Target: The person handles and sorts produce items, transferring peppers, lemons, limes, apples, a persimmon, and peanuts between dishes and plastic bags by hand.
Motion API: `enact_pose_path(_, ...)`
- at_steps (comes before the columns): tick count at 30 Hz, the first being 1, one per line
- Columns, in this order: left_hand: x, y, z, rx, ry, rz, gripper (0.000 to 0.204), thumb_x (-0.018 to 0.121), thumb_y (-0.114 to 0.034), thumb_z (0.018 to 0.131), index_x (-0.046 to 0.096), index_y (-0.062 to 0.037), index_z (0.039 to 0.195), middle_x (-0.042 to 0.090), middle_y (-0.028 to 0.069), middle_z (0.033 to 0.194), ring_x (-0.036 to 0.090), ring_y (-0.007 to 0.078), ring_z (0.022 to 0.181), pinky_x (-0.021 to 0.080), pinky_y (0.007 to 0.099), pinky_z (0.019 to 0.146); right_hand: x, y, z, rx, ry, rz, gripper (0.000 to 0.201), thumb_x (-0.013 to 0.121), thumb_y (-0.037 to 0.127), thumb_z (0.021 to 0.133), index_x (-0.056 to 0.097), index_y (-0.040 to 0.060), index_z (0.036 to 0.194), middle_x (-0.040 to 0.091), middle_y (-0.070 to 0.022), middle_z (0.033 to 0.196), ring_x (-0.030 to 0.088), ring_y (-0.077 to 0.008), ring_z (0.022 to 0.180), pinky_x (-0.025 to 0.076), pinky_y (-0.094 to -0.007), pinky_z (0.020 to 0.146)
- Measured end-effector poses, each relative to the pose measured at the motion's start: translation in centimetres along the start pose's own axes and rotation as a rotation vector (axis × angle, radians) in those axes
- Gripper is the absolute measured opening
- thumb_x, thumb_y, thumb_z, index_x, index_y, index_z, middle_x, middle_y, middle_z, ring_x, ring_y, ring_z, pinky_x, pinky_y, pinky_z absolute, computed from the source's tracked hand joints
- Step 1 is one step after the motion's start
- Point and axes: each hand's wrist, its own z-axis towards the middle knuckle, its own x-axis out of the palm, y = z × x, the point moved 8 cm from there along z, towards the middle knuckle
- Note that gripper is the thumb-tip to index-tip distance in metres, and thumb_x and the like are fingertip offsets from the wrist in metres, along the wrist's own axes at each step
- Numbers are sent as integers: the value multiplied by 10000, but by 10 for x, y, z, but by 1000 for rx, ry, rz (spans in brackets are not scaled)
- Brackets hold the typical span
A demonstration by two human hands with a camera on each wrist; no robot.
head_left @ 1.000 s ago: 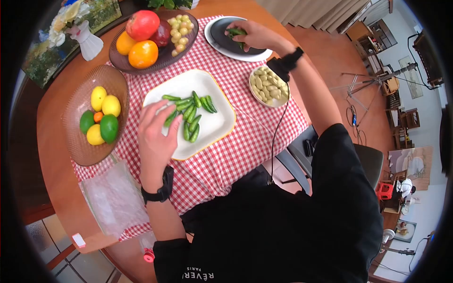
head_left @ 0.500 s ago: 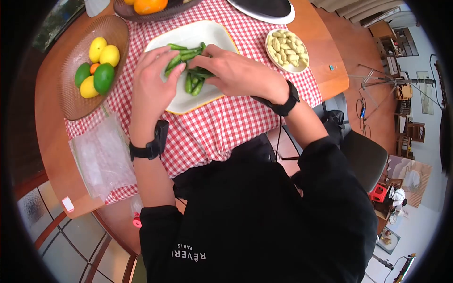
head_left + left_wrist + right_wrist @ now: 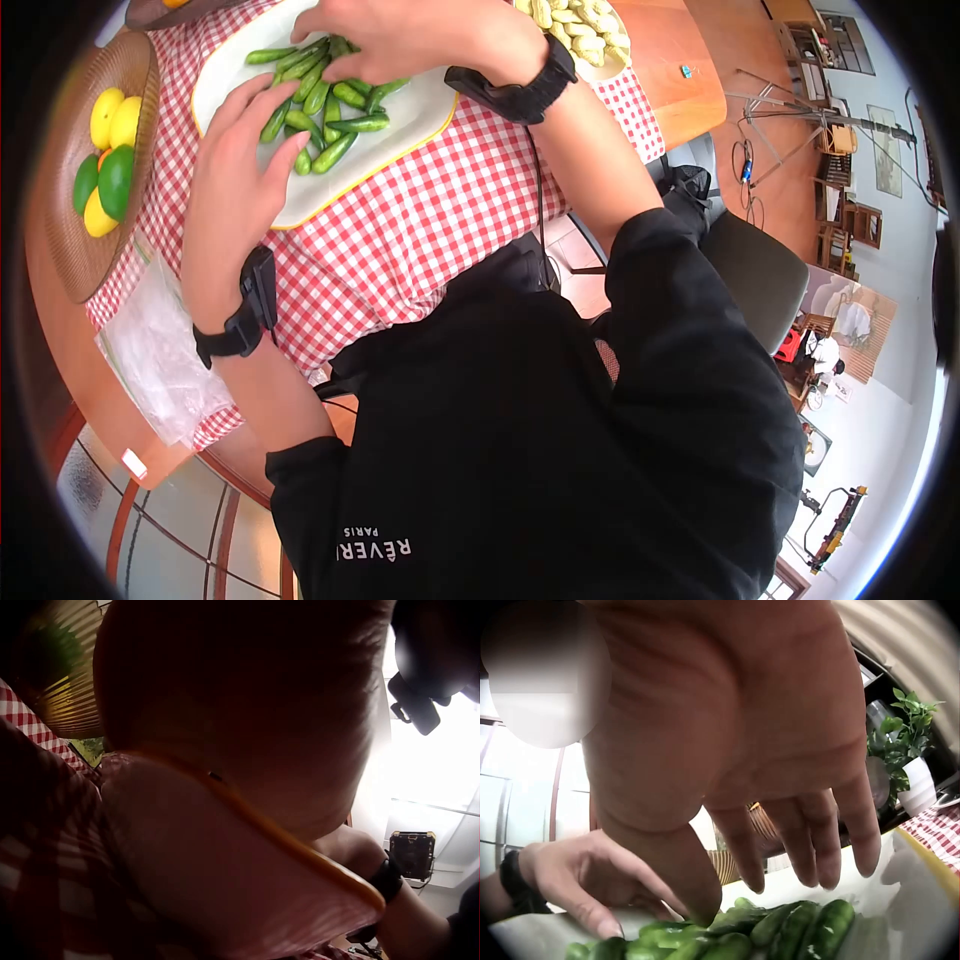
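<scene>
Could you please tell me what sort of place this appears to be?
It looks like a dining area, perhaps in a home, though I cannot be sure: there is a wooden table with a red-and-white checked cloth, a ribbed fruit bowl on it, and a dark chair close by.

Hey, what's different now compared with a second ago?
The right hand has moved from the dark plate to over the white tray, toward the left hand, and seems to have let go of the green peppers it gripped. The left hand stays by the peppers; the fruit bowl and plastic bag stay where they were.
</scene>
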Motion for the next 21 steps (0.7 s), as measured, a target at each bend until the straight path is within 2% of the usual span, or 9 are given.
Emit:
enact_pose_path(1,0,0,1,1,3,-2,465,751,-98,903,649,-24,1351,618,196,1412,602,409,1269,472,443,1088,9,-1,0,-89,61,13,315,728,123,814,690,-72,1058,698,-272,865,689,-471,830,562,-505,782)
enact_pose_path(2,0,1,2,11,10,-22,462,751,-98,901,651,-18,1344,622,191,1408,610,402,1262,476,442,1082,11,2,-1,-178,-43,-13,283,706,150,902,694,-54,1098,709,-193,843,694,-373,744,569,-455,736)
enact_pose_path(5,2,-1,0,-9,34,-102,467,767,-83,878,660,-16,1328,621,181,1410,601,384,1282,469,438,1087,34,-6,-2,-52,106,15,369,802,160,811,743,27,1151,758,-222,926,748,-376,906,592,-450,818)
enact_pose_path(9,-3,-17,0,1,22,-73,481,790,-51,839,673,-19,1304,620,170,1389,573,376,1303,451,441,1102,32,4,-18,-108,78,79,376,814,144,782,732,16,1126,754,-213,936,741,-385,945,585,-457,834)
enact_pose_path(11,0,-15,2,-9,49,-65,457,787,-27,829,685,-17,1273,638,169,1314,607,379,1226,478,447,1053,32,8,-22,-40,126,24,451,817,87,795,677,29,1219,672,-176,1103,695,-376,1002,560,-445,871)
enact_pose_path(15,1,-13,0,-71,71,-147,359,764,-2,843,715,2,1198,677,166,1228,655,364,1135,519,431,970,32,6,-20,-4,168,119,321,784,39,803,695,32,1111,679,-160,988,689,-370,985,550,-459,851)
enact_pose_path(17,1,-13,-2,-57,62,-152,330,757,5,849,723,7,1177,690,164,1214,666,358,1118,528,426,949,27,-2,-19,-87,146,187,275,755,31,856,710,22,1127,720,-164,968,726,-351,941,579,-438,832)
enact_pose_path(19,-6,-3,-1,-156,22,-187,325,772,-16,849,734,1,1171,703,167,1218,660,370,1135,525,438,972,17,-16,-17,0,127,421,292,745,45,900,718,25,1191,761,-176,1029,761,-331,939,610,-412,831)
enact_pose_path(21,-18,-7,2,-99,-50,-128,355,784,-30,838,733,-6,1188,689,167,1264,647,371,1162,518,440,993,8,-22,-18,25,118,426,334,751,72,923,711,31,1252,774,-185,1083,777,-314,957,624,-400,847)
